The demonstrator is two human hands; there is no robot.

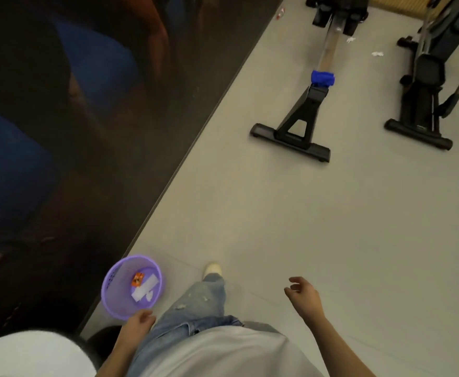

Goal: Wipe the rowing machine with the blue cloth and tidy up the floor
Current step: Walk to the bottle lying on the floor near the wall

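Rowing machines: one (312,85), its rail running up the view
Other exercise machines: one (426,85), to the right
Blue cloths: one (322,78), draped on the rail
Purple baskets: one (114,297)
Scraps in basket: one orange (137,279), two or three white (144,289)
Scraps on floor: three white or reddish (377,53)
Hands: two, left hand (138,323) and right hand (303,293)

Cloth (322,78) sits on the rower (304,110) rail up ahead, second machine (426,85) to its right, basket (119,295) near-left with scraps (144,291) in it.

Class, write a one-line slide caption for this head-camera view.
Left hand carries a purple basket toward the rowing machine, where a blue cloth rests on the rail.
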